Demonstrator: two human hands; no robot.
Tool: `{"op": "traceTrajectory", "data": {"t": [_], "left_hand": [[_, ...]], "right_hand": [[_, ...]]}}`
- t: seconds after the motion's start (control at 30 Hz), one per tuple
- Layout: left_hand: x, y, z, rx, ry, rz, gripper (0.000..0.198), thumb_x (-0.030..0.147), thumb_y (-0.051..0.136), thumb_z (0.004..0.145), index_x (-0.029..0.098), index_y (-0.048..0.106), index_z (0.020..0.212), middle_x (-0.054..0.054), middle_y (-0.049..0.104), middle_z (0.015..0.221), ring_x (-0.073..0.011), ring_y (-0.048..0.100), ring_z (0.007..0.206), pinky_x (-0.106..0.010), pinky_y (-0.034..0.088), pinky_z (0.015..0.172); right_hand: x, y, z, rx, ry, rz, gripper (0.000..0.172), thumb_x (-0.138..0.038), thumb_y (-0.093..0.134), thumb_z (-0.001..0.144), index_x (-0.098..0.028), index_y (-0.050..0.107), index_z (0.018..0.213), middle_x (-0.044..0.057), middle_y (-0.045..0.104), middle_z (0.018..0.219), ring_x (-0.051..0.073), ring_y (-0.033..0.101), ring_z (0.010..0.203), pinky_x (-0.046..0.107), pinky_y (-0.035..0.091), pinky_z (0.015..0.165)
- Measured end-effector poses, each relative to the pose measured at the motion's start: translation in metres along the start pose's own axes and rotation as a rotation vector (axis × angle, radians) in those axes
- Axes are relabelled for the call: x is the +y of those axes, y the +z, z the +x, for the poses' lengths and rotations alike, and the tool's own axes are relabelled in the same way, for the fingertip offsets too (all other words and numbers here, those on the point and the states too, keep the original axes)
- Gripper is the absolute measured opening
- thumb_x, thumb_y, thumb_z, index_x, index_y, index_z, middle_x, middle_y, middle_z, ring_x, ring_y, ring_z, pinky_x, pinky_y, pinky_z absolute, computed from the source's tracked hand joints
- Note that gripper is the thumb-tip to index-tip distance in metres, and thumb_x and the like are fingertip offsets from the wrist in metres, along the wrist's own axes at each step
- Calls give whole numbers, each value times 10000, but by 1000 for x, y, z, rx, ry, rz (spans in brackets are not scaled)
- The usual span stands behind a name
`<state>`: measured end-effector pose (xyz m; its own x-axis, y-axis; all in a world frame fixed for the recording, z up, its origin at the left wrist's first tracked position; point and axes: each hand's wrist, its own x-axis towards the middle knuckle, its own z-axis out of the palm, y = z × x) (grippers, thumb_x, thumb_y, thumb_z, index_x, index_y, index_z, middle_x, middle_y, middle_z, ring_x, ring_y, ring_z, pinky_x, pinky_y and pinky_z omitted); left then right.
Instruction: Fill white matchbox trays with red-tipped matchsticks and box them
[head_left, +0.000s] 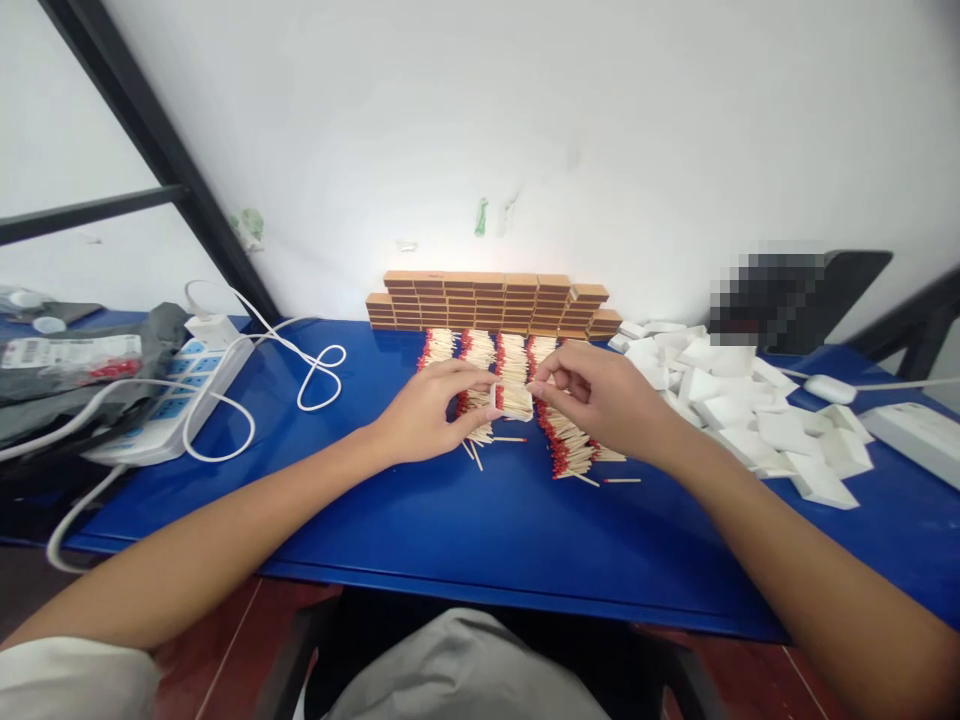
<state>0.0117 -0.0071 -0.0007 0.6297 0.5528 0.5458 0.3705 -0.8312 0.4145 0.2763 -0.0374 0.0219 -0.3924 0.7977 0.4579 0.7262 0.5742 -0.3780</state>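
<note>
Both my hands meet over rows of red-tipped matches (571, 445) lying on the blue table (480, 530). My left hand (431, 410) pinches the left end of a small white tray filled with matches (514, 401). My right hand (596, 395) has its fingers pinched at the tray's right end. A few loose matches lie in front of the rows.
A wall of stacked brown matchbox sleeves (491, 302) stands against the white wall. A heap of white inner trays (739, 405) lies at the right. A white power strip (180, 400) with looped cables sits at the left, beside a grey bag (75, 375).
</note>
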Motion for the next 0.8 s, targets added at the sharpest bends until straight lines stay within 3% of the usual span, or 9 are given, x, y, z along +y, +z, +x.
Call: {"op": "traceTrajectory", "data": {"t": [0.1, 0.2, 0.33, 0.5, 0.57, 0.67, 0.8], "left_hand": [[-2, -2, 0, 28, -40, 42, 354, 448, 699, 974, 206, 722, 1232, -95, 762, 1134, -248, 715, 1078, -418, 571, 976], [-3, -3, -1, 54, -68, 52, 357, 464, 703, 966, 207, 733, 1211, -110, 756, 1171, -257, 721, 1086, -428, 583, 976], [-3, -4, -2, 73, -70, 57, 358, 459, 717, 960, 206, 733, 1212, -110, 763, 1164, -258, 721, 1095, -435, 583, 991], [-5, -5, 0, 111, -67, 49, 377, 481, 715, 960, 198, 743, 1208, -113, 766, 1160, -256, 720, 1091, -444, 584, 994], [-6, -6, 1, 124, -56, 44, 378, 488, 710, 963, 209, 740, 1217, -106, 772, 1157, -254, 720, 1089, -448, 587, 988], [-7, -7, 2, 142, -40, 45, 360, 471, 710, 967, 218, 737, 1221, -98, 775, 1155, -251, 715, 1098, -452, 584, 994], [-8, -7, 2, 154, -46, 36, 364, 464, 727, 954, 215, 735, 1220, -101, 771, 1152, -251, 713, 1089, -453, 585, 998]], "right_hand": [[22, -20, 0, 45, 81, -189, 190, -352, 606, 984, -233, 622, 837, 18, 621, 722, 180, 536, 637, 317, 353, 598], [52, -42, -3, 1, 220, -375, 171, -384, 660, 920, -234, 670, 840, 36, 681, 761, 203, 562, 635, 328, 326, 576], [79, -57, -7, 36, 429, -433, 157, -374, 666, 895, -231, 710, 849, 63, 737, 848, 229, 592, 706, 327, 315, 583], [96, -55, 6, 168, 551, -312, 219, -409, 670, 911, -205, 749, 916, 76, 764, 850, 235, 660, 764, 334, 409, 645], [104, -54, 21, 235, 684, -149, 280, -446, 676, 918, -180, 760, 896, 104, 775, 864, 233, 681, 778, 329, 449, 664], [118, -52, 49, 293, 756, -129, 273, -436, 713, 886, -170, 753, 840, 136, 775, 913, 244, 677, 815, 339, 456, 687], [130, -40, 78, 311, 842, -72, 366, -493, 706, 885, -163, 709, 727, 123, 710, 719, 227, 626, 680, 343, 440, 621]]}}
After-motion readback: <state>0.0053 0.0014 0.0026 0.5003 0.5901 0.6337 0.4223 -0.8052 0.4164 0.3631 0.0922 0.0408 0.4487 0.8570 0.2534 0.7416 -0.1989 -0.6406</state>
